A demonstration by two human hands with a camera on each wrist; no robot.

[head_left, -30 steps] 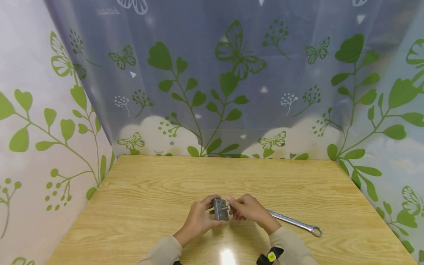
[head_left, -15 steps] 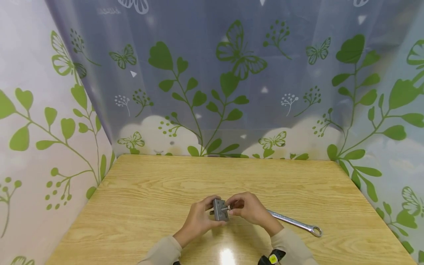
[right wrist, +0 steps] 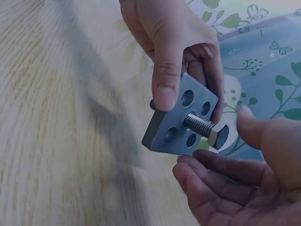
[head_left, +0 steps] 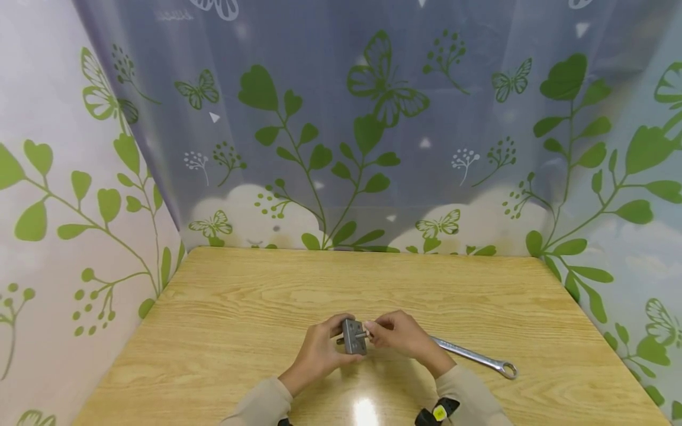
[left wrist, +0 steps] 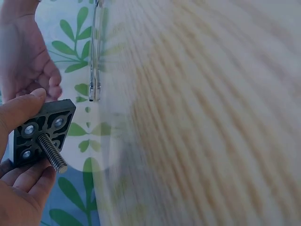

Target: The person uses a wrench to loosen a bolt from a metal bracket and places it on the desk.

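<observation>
My left hand [head_left: 318,350] grips a small square grey block [head_left: 354,337] by its edges, thumb on one side and fingers on the other. Round holes sit near the block's corners, as the right wrist view shows. A hex bolt [right wrist: 204,130] runs through the block's middle; its head stands off the face on a length of thread. On the far side, the threaded end [left wrist: 52,153] sticks out in the left wrist view. My right hand [head_left: 403,337] is beside the bolt head, thumb and fingers spread around it with a gap in the right wrist view.
A silver combination wrench [head_left: 474,357] lies on the wooden table [head_left: 256,290], partly hidden behind my right hand, its ring end pointing right. Curtains [head_left: 341,148] printed with leaves and butterflies enclose the table at the back and sides.
My right hand's fingers shift about the bolt head, reaching over it half a second ago and now parted from it. My left hand keeps the block in nearly the same place.
</observation>
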